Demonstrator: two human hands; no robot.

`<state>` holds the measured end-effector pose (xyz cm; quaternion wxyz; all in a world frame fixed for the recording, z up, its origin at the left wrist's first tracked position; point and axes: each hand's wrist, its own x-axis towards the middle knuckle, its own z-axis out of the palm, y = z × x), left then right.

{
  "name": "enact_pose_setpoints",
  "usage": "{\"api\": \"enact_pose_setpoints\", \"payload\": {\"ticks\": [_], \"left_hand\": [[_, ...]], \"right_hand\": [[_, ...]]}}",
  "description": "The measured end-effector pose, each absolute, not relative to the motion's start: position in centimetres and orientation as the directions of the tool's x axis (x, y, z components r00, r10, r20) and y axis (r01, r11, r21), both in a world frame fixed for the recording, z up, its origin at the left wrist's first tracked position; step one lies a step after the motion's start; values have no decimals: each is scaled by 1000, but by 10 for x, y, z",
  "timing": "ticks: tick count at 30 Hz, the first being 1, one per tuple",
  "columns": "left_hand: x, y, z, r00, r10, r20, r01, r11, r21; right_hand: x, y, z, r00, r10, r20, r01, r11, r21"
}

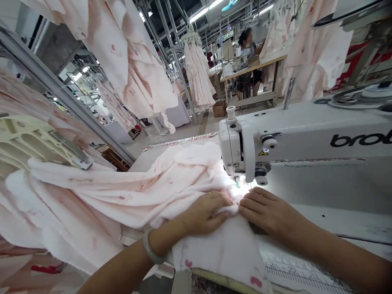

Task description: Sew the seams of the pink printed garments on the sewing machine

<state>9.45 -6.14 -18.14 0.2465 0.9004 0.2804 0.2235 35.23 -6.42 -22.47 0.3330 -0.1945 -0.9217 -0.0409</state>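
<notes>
A pale pink, fleecy fabric (122,196) with small darker pink motifs spreads from the left across the table to the sewing machine (245,147). My left hand (206,212), with a bangle at the wrist, grips a fold of it, thumb below and fingers above. Close beside it, my right hand (266,208) pinches the fabric's edge, its fingers pressed together. Both hands are just in front of the lit needle area (237,183). The glare there hides how the cloth lies under the presser foot. A flap of the fabric hangs over the table's front edge.
A cream plastic clamp hanger (39,139) holds part of the fabric at left. More pink garments (137,61) hang from overhead rails. A printed ruler scale (294,271) runs along the table at lower right. A person (247,45) sits at another machine farther back.
</notes>
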Motion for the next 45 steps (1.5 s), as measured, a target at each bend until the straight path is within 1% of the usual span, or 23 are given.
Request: {"api": "enact_pose_setpoints", "payload": {"ticks": [2,3,5,7,10,11,13,16,19,21,23,25,26,29,30,32,34,35,37,39,40,42,45], "left_hand": [[92,-57,-167,727,664,174,418,-629,655],[92,-57,-160,693,708,135,457,-576,678],[96,-60,-147,599,793,107,543,-501,674],[104,-64,-140,528,839,134,615,-486,621],[115,-69,-142,514,844,156,680,-511,526],[118,-71,-147,517,842,154,694,-517,500],[122,-75,-161,527,834,163,715,-538,447],[121,-81,-184,595,761,257,696,-648,310],[118,-84,-199,712,609,350,628,-775,71],[118,-84,-204,772,523,361,584,-808,-78],[119,-83,-206,798,482,363,561,-813,-154],[121,-81,-205,793,475,382,557,-818,-141],[122,-80,-204,781,480,399,558,-823,-103],[123,-78,-200,735,518,437,547,-834,69],[124,-77,-199,728,532,432,539,-834,119],[124,-76,-197,737,552,390,527,-830,180],[123,-74,-194,764,559,321,519,-829,208],[122,-73,-193,778,558,289,515,-829,217],[121,-72,-189,799,547,248,501,-835,228],[119,-72,-188,812,533,239,488,-844,225],[119,-72,-188,814,529,241,485,-847,220],[118,-72,-190,814,524,250,481,-850,216],[119,-69,-194,818,511,264,463,-858,225]], "right_hand": [[355,-65,-226,-737,289,611,364,931,-2],[357,-65,-225,-751,281,597,356,934,8],[363,-66,-219,-773,286,566,346,938,-2],[369,-65,-211,-798,338,499,338,937,-94],[374,-65,-201,-830,408,380,318,907,-278],[375,-64,-198,-837,413,359,306,898,-317],[376,-65,-196,-842,413,347,289,889,-356],[377,-67,-196,-847,420,325,288,878,-382],[378,-69,-198,-851,432,299,311,873,-376],[379,-71,-198,-847,444,292,322,866,-382],[379,-71,-198,-843,449,296,323,863,-388],[379,-71,-196,-844,446,298,318,863,-392],[378,-72,-195,-845,446,296,317,862,-395],[378,-73,-193,-840,451,301,318,859,-401],[378,-73,-192,-839,452,303,318,859,-401],[378,-73,-192,-845,446,296,314,861,-401],[379,-71,-194,-838,451,307,323,864,-387],[379,-69,-195,-819,458,345,332,869,-367],[380,-64,-200,-750,467,469,366,883,-293],[380,-58,-206,-689,448,570,414,889,-198],[380,-56,-209,-680,436,590,432,888,-159],[379,-53,-215,-690,427,584,452,885,-112],[376,-51,-218,-702,437,562,476,875,-86]]}}
